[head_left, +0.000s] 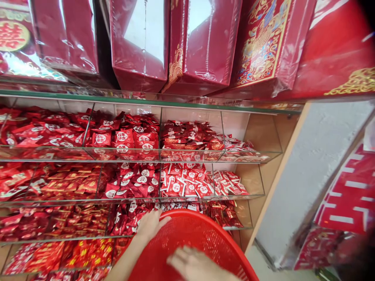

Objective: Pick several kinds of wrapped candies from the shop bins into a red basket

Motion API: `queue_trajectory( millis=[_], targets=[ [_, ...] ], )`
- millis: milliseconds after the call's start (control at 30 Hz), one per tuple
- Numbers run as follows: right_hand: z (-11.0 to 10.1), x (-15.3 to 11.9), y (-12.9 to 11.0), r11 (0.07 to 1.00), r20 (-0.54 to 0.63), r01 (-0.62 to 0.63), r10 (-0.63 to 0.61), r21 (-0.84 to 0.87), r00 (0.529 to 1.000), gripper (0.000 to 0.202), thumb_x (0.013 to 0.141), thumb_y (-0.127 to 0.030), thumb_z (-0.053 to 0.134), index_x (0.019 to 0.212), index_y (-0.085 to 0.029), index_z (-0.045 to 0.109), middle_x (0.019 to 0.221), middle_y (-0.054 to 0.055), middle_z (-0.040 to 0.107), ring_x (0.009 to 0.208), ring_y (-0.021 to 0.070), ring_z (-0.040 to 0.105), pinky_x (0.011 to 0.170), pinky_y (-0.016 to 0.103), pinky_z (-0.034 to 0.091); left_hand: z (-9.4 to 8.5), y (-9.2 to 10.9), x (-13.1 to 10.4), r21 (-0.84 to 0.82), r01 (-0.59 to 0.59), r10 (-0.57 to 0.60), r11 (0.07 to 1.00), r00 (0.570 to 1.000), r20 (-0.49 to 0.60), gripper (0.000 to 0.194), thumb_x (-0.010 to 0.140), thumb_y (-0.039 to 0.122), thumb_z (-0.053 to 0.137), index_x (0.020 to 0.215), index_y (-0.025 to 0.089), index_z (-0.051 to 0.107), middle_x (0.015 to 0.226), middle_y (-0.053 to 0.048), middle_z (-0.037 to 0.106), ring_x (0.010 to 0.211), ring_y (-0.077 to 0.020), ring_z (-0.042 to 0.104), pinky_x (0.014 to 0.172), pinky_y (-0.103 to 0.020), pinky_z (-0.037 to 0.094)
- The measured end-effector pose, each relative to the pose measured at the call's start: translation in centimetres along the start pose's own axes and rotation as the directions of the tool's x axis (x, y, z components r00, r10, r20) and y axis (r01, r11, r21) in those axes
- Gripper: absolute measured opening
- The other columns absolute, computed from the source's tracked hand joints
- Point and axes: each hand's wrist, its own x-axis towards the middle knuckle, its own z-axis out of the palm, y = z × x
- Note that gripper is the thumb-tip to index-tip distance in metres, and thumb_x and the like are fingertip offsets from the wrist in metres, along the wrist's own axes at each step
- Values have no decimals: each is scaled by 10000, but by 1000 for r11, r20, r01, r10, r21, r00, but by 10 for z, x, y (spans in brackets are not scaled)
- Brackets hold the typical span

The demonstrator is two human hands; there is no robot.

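Observation:
A round red plastic basket [202, 218] with a perforated wall is low in the middle of the view, in front of the shelves. My left hand [150, 226] grips its left rim, the thumb on the inner side and the other fingers partly hidden. Over the basket's opening is my right hand [187, 262], smeared by motion, with its fingers stretched out and nothing visible in them. Just beyond the basket, small red packets with white round labels [175, 187] lie in glass-divided shelf compartments.
Several shelf rows hold heaps of red packets [125, 136] behind glass dividers. Large wrapped dark red boxes [140, 47] stand on the glass top shelf [187, 103]. To the right are a wooden side panel [275, 175], a grey wall [295, 175] and hanging red decorations [348, 195].

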Motion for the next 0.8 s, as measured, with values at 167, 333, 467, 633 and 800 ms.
queue_trajectory(
  millis=[167,333,467,633,800],
  targets=[
    [-108,-10,30,950,-401,-117,-9,-289,916,322,825,-209,441,1147,-205,456,1058,69,554,982,195,481,864,357,400,-3,0,-2,-29,20,-20,999,1000,1,555,805,617,237,1000,207,556,901,-94,654,888,-220,600,755,-293,415],
    [-142,-9,74,799,-425,-281,36,-531,905,258,757,-222,558,1009,-198,503,956,70,570,922,224,461,775,358,372,-7,-4,-2,-17,21,-21,1000,1000,-13,551,806,615,233,960,193,552,875,-102,661,848,-240,612,722,-311,424],
    [-144,-5,89,762,-373,-283,59,-582,926,265,737,-235,593,982,-199,499,918,61,589,893,227,465,741,343,342,-8,-6,0,-30,37,-36,999,999,4,544,803,615,249,961,192,553,915,-105,657,879,-239,607,725,-300,425],
    [-147,-6,93,797,-363,-258,53,-546,930,324,753,-261,582,1058,-215,482,949,56,586,908,223,455,751,338,314,-5,-9,2,-37,46,-46,998,999,14,544,806,607,251,992,194,552,918,-104,658,889,-243,603,737,-305,424],
    [-151,-9,95,848,-337,-199,26,-490,941,199,820,-271,486,1013,-231,501,973,35,587,920,200,450,761,326,293,3,-14,5,-31,54,-54,998,999,5,568,804,611,241,1030,187,545,900,-110,659,880,-253,605,729,-315,426]
  ],
)
